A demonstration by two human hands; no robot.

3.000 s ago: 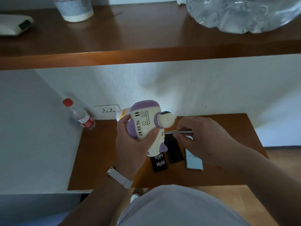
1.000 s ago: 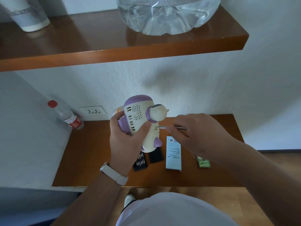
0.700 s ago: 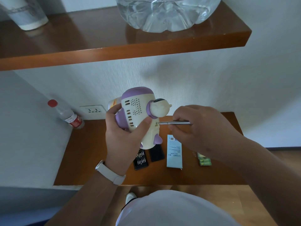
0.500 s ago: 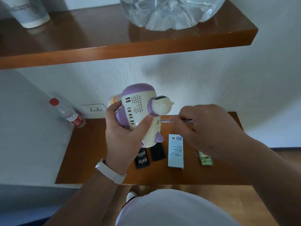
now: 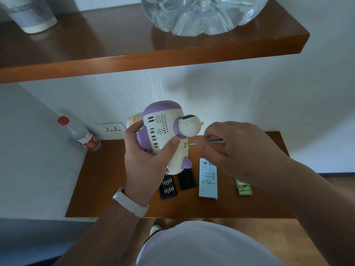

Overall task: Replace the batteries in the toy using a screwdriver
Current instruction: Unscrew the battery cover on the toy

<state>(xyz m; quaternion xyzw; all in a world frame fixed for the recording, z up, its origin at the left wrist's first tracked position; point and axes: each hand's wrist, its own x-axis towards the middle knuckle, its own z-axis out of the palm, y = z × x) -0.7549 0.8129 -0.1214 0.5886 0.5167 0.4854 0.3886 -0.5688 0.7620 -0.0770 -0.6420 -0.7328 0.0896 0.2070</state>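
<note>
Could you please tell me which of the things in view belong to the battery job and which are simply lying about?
For the job: toy, screwdriver, open bit case, green battery pack.
Just lying about: red-capped bottle, paper cup, clear water jug.

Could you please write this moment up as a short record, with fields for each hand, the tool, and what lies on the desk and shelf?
Left hand: grips the toy, held up above the desk
Right hand: pinches the screwdriver
Screwdriver: roughly level, tip at a screw hole in the toy's cream side
Desk: open bit case, blue box, green battery pack, red-capped bottle leaning at the wall
Upper shelf: clear water jug, cup
</note>
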